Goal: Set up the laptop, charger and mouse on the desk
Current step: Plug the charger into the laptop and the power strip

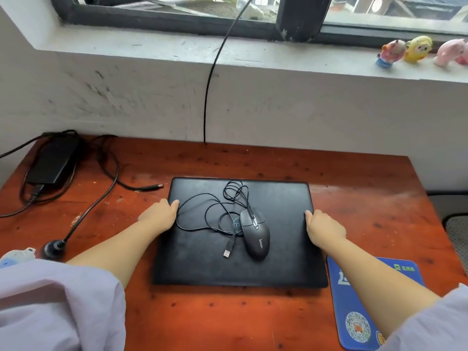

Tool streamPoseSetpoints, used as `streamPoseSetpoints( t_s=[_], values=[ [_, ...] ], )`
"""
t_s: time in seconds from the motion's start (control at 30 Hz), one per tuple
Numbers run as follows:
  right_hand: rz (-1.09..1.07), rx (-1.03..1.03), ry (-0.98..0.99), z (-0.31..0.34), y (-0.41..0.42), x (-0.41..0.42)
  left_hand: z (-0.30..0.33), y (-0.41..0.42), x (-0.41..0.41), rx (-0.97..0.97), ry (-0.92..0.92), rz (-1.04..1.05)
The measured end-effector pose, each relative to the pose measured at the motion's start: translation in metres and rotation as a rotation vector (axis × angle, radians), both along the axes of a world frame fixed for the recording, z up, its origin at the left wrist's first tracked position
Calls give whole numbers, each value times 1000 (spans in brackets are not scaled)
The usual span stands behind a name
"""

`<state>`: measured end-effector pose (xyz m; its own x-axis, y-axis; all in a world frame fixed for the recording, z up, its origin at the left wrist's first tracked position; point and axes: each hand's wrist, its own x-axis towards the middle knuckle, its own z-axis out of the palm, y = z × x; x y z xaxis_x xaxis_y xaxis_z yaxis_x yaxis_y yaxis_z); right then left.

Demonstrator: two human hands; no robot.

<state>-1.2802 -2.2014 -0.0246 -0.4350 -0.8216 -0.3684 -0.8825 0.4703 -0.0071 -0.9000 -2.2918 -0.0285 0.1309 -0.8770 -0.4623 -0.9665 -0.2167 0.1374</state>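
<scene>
A closed black laptop (197, 257) lies flat in the middle of the red-brown wooden desk (228, 317). On its lid rests a black wired mouse (255, 236) with its thin cable (202, 211) loosely coiled and the USB plug (228, 251) lying free. My left hand (159, 214) grips the laptop's left edge, thumb on the lid. My right hand (323, 228) grips the right edge the same way. The black charger brick (53, 160) sits at the desk's far left corner, its cord looping to a barrel plug (152, 187) that lies loose just left of the laptop's back corner.
A blue mouse pad (354, 315) lies at the desk's front right, partly under my right forearm. A black round cable base (52, 249) stands at the left edge. A black cable (206, 105) hangs down the wall behind. Small toy figures (405, 50) line the windowsill.
</scene>
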Motion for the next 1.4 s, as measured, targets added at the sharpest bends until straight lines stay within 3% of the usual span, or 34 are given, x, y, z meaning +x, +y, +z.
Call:
streamPoseSetpoints(
  t_s=[0.17, 0.37, 0.53, 0.67, 0.8, 1.2, 1.4],
  values=[
    [67, -228, 77, 26, -16, 23, 13, 23, 9, -82, 70, -2],
    [250, -395, -8, 54, -60, 108, 30, 15, 45, -172, 106, -35],
    [391, -376, -79, 49, -95, 197, 33, -15, 77, -263, 137, -199],
    [459, -323, -117, 34, -126, 252, 19, -43, 94, -350, 65, -488],
    [468, -227, -144, 18, -150, 277, 2, -60, 99, -301, 24, -632],
    [479, -107, -237, -9, -181, 277, -34, -69, 104, -457, 277, -500],
    [519, -145, -153, -1, -185, 267, -16, -74, 95, -412, 497, -540]
  ],
)
